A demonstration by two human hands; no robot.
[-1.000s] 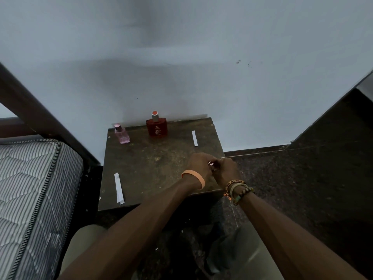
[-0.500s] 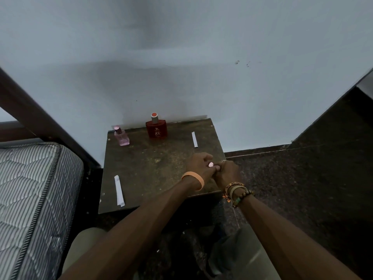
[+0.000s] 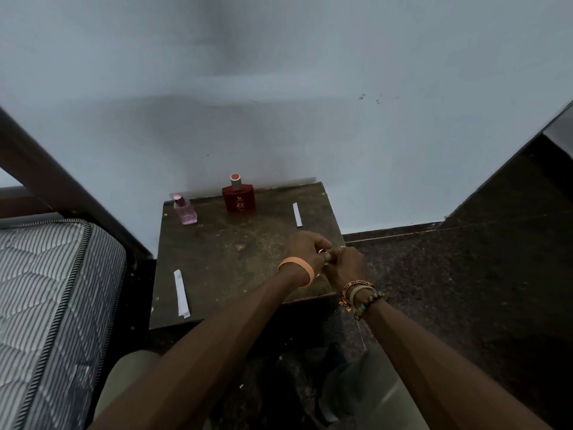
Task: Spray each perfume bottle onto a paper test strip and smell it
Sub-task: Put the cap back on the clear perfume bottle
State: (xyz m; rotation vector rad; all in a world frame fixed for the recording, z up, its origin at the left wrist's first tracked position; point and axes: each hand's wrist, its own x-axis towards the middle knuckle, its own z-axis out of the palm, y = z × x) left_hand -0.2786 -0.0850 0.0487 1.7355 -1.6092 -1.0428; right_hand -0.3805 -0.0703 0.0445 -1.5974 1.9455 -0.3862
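Observation:
Both my hands meet over the front right corner of the small dark table (image 3: pixel 235 252). My left hand (image 3: pixel 305 248), with an orange wristband, is closed around a small object (image 3: pixel 322 251) with a pale round top; most of it is hidden. The fingers of my right hand (image 3: pixel 348 265), with several bracelets at the wrist, pinch at the same object. A red perfume bottle (image 3: pixel 238 198) and a small pink perfume bottle (image 3: pixel 185 212) stand upright at the back of the table. One white paper strip (image 3: pixel 297 215) lies at the back right, another paper strip (image 3: pixel 180 293) at the front left.
A striped mattress (image 3: pixel 46 290) with a dark wooden bed frame (image 3: pixel 62 181) borders the table on the left. A pale wall (image 3: pixel 279 88) rises right behind the table. Dark speckled floor (image 3: pixel 449 274) spreads to the right. My knees are below the table's front edge.
My hands have stayed together at the table's front right corner, with only small shifts of the fingers around the object. The bottles and strips have not moved.

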